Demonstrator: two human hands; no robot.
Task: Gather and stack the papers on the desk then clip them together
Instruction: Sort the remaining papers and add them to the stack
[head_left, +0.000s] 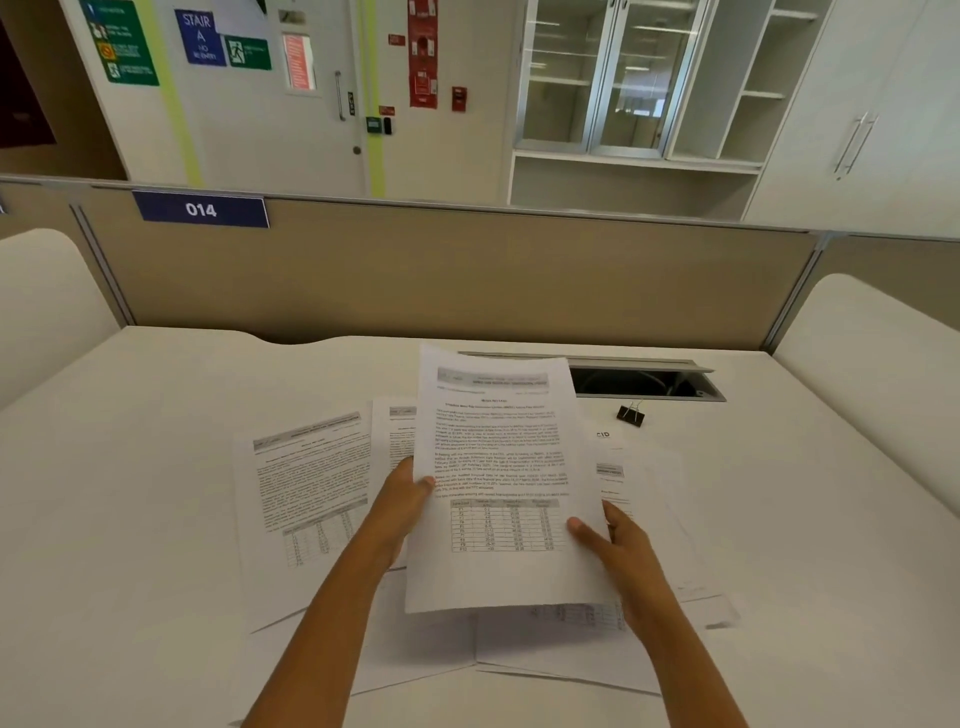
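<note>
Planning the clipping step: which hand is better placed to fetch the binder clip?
Right. The binder clip lies on the desk beyond the right hand; the left hand would have to cross the held sheet.

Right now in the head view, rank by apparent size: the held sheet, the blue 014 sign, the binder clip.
1. Held sheet, nearest the camera, so partly perspective.
2. Blue 014 sign.
3. Binder clip.

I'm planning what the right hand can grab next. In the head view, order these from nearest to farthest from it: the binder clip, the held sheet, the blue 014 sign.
1. Held sheet: gripped at its right edge by the right hand.
2. Binder clip: on the desk, beyond the hand, near the cable slot.
3. Blue 014 sign: far left on the partition.
</note>
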